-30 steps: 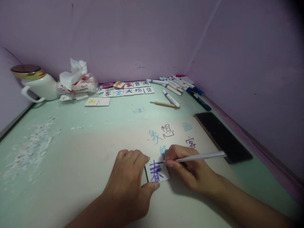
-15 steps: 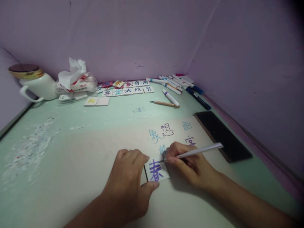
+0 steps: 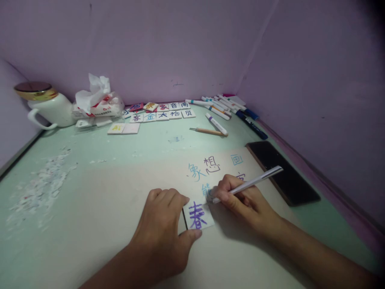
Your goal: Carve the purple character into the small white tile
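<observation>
A square white tile [image 3: 209, 220] with a purple character on it lies on the pale sheet [image 3: 114, 208]. My left hand [image 3: 162, 228] grips it from the left, fingertips at its far edge and thumb at its near edge. A dark strip shows along the tile's left side. In my right hand [image 3: 245, 200] is a slim silver pen-shaped carving knife [image 3: 258, 179], pinched near its lower end and slanting up to the right. Its tip is close to the tile's upper right corner; blur hides whether it touches.
A dark phone [image 3: 282, 172] lies right of the sheet. Behind are a wooden-handled tool [image 3: 209, 131], several markers [image 3: 218, 105] and lettered tiles [image 3: 162, 115]. At the left stand a lidded white mug [image 3: 51, 110] and a tissue pack [image 3: 99, 104]; white shavings [image 3: 42, 180] are scattered nearer.
My right hand has shifted slightly up and right with the carving knife, whose rear end now points higher. The left hand stays on the tile.
</observation>
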{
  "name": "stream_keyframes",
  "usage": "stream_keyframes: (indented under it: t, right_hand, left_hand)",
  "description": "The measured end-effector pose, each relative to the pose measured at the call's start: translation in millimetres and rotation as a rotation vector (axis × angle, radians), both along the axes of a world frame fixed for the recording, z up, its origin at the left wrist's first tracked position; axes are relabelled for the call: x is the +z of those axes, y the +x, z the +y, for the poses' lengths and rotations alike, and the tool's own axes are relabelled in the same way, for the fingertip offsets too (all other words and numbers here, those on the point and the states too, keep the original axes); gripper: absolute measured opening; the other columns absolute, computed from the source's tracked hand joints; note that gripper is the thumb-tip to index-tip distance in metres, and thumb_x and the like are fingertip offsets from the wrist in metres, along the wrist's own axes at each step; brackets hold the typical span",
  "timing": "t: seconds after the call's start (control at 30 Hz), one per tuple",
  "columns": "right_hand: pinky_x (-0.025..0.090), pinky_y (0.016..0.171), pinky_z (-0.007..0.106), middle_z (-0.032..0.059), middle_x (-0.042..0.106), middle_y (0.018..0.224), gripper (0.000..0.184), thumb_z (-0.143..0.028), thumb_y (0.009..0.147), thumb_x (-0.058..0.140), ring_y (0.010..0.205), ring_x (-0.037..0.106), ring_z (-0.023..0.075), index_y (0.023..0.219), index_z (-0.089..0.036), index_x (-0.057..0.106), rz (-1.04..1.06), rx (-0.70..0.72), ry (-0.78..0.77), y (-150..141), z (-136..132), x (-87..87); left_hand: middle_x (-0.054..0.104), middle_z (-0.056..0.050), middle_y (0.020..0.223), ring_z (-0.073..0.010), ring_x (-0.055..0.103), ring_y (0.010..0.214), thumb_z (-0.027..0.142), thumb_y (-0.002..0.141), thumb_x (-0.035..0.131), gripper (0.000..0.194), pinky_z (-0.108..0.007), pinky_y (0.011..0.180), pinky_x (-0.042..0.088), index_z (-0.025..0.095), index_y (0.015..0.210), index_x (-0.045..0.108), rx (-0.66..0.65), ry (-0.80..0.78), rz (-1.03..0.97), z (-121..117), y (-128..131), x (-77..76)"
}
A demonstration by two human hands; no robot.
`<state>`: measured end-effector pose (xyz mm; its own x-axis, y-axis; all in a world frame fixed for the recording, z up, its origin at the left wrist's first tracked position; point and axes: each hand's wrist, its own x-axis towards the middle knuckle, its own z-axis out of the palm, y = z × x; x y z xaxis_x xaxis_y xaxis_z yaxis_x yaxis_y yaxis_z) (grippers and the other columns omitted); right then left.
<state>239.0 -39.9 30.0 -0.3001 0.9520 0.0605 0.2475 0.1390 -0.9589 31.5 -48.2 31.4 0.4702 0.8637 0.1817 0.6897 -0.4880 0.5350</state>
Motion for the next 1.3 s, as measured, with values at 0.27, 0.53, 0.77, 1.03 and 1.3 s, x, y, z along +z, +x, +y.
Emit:
stream_keyframes:
  t: [0.27, 0.53, 0.77, 1.03, 1.3]
  right_hand:
    - [0.031, 0.047, 0.023, -0.0050, 0.042, 0.058, 0.025, -0.035, 0.093, 0.042, 0.051, 0.038, 0.0096, 0.076, -0.019, 0.049, 0.028, -0.028, -0.002, -6, -4, -2.4]
    - [0.041, 0.059, 0.026, 0.0004, 0.051, 0.068, 0.021, -0.028, 0.092, 0.040, 0.064, 0.050, 0.0135, 0.076, -0.018, 0.050, -0.077, 0.035, 0.068, -9, -4, 4.0]
    - [0.041, 0.057, 0.025, -0.0005, 0.050, 0.067, 0.020, -0.027, 0.092, 0.041, 0.063, 0.049, 0.0130, 0.076, -0.019, 0.049, -0.097, 0.043, 0.081, -9, -3, 2.1]
    - [0.031, 0.044, 0.022, -0.0045, 0.045, 0.054, 0.025, -0.032, 0.091, 0.046, 0.047, 0.040, 0.0093, 0.070, -0.019, 0.045, -0.061, -0.075, 0.048, -16, -6, 2.6]
    - [0.034, 0.044, 0.022, -0.0038, 0.045, 0.054, 0.022, -0.027, 0.090, 0.045, 0.047, 0.042, 0.0097, 0.069, -0.019, 0.046, -0.106, -0.121, 0.158, -22, -9, 2.6]
  left_hand:
    - [0.055, -0.004, 0.084, -0.0213, 0.048, 0.077, 0.018, 0.063, 0.069, 0.034, -0.043, 0.075, 0.036, 0.018, 0.091, 0.050, -0.020, 0.016, 0.010, 0, 0, -0.7]
    - [0.054, -0.004, 0.083, -0.0208, 0.048, 0.075, 0.019, 0.065, 0.068, 0.031, -0.043, 0.075, 0.035, 0.017, 0.090, 0.051, -0.029, 0.001, -0.003, 1, 0, 0.3]
    - [0.054, -0.004, 0.083, -0.0208, 0.048, 0.076, 0.019, 0.065, 0.067, 0.030, -0.043, 0.076, 0.034, 0.017, 0.089, 0.051, -0.029, 0.002, 0.001, 0, 0, -0.4]
    - [0.054, -0.004, 0.081, -0.0215, 0.048, 0.075, 0.022, 0.065, 0.066, 0.025, -0.044, 0.076, 0.035, 0.018, 0.084, 0.049, 0.005, -0.003, 0.038, -1, 2, 1.6]
    - [0.054, -0.006, 0.078, -0.0233, 0.047, 0.073, 0.033, 0.064, 0.071, 0.031, -0.043, 0.070, 0.036, 0.018, 0.081, 0.049, 0.065, 0.074, 0.100, -4, 6, 0.3]
